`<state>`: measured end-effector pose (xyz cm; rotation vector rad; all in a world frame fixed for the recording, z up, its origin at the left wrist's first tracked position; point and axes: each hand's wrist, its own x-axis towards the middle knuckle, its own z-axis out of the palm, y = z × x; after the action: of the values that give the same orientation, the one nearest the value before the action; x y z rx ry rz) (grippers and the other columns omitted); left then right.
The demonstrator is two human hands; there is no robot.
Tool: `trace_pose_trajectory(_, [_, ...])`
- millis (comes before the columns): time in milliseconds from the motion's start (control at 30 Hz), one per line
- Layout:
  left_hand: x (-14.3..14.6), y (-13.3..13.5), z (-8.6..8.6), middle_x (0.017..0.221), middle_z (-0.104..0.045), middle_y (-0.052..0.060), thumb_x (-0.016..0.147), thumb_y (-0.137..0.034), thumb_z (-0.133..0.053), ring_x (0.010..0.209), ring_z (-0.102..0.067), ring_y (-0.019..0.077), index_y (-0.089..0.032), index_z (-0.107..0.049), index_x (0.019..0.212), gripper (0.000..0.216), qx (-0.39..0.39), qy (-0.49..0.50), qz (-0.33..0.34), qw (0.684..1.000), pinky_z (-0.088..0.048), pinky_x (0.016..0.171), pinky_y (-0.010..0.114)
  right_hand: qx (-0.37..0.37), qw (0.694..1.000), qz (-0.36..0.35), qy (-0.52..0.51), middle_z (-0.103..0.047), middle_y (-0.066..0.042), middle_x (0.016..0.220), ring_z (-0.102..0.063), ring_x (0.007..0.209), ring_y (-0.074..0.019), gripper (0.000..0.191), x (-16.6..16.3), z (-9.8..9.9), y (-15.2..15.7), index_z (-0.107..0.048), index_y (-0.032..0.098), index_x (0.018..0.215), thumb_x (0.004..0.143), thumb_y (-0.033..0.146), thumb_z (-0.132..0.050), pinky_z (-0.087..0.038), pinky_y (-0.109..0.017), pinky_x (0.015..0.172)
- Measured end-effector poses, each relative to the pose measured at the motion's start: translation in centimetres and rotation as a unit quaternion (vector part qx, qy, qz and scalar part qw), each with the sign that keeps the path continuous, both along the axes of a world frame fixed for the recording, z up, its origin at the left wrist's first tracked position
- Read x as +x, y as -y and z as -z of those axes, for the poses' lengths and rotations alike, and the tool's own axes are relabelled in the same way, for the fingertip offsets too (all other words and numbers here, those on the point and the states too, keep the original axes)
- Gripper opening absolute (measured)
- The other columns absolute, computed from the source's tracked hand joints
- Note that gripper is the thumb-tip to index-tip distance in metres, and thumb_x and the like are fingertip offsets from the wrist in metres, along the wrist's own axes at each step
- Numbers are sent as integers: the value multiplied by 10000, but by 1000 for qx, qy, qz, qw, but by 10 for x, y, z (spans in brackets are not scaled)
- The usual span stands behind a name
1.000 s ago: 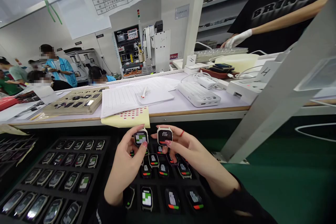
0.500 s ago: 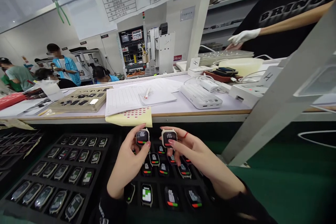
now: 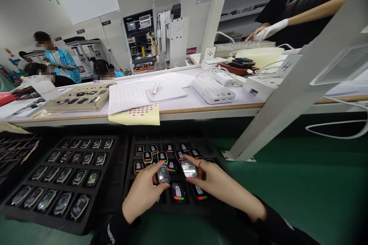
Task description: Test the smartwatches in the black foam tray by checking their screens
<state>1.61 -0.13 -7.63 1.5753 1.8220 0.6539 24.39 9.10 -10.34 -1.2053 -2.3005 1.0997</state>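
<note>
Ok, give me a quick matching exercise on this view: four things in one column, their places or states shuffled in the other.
Column A
1. right hand
2. yellow sheet
3. pen
4. beige tray

Column B
a. lying on white papers
b. left of the white papers
c. hanging over the bench's front edge
d. holding a watch, wearing a red band

Pairs: 1-d, 2-c, 3-a, 4-b

Black left sleeve (image 3: 122, 229) bottom left of centre, white lettering (image 3: 110, 234) near cuff; black right sleeve (image 3: 274, 218) lower right, faint pale streak; left hand (image 3: 145, 185) pinkish-red nails (image 3: 168, 186), right hand (image 3: 214, 177) same plus thin red band (image 3: 200, 164).
</note>
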Motion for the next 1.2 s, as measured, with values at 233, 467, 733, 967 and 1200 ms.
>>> trace_pose_trajectory(233, [10, -3, 24, 1101, -650, 107, 844, -270, -666, 1157, -542, 323, -226, -498, 1466, 645, -1, -47, 12, 999, -443, 1007, 467, 87, 988, -34, 123, -648, -190, 1258, -645, 1124, -345, 642, -13, 9, 11, -445, 64, 1502, 914, 196, -666, -547, -425, 925])
trace_pose_trajectory(467, [7, 0, 39, 1109, -581, 95, 852, -213, -657, 1139, -523, 293, -248, -495, 1467, 637, 31, -23, 13, 999, -431, 1037, 466, 124, 976, -13, 181, -657, -163, 1213, -702, 974, -373, 610, -14, 6, 12, -493, 123, 1484, 925, 273, -685, -595, -472, 777])
trace_pose_trajectory(733, [-38, -6, 27, 959, -555, 18, 849, -350, -686, 798, -544, 154, -294, -671, 1230, 385, 176, 125, -125, 968, -490, 765, 294, 183, 976, 51, 109, -715, -119, 1179, -736, 844, -311, 402, 11, -7, 5, -692, 173, 1241, 1002, 434, -501, -602, -401, 678])
trace_pose_trajectory(967, [-77, -9, 31, 858, -655, 43, 913, -423, -581, 766, -607, 159, -186, -690, 1078, 309, 222, 190, -248, 924, -499, 696, 274, 119, 977, -135, -116, -772, -2, 983, -739, 858, -197, 299, -22, -7, 52, -741, 256, 1071, 1058, 311, -448, -574, -276, 790])
trace_pose_trajectory(1200, [-81, -16, 50, 851, -693, 47, 901, -365, -586, 772, -630, 157, -173, -713, 1019, 259, 212, 184, -246, 928, -506, 716, 274, 246, 923, -216, -200, -687, -14, 739, -645, 641, -194, 271, -61, 40, 111, -648, 210, 1119, 1042, 154, -394, -500, -305, 576])
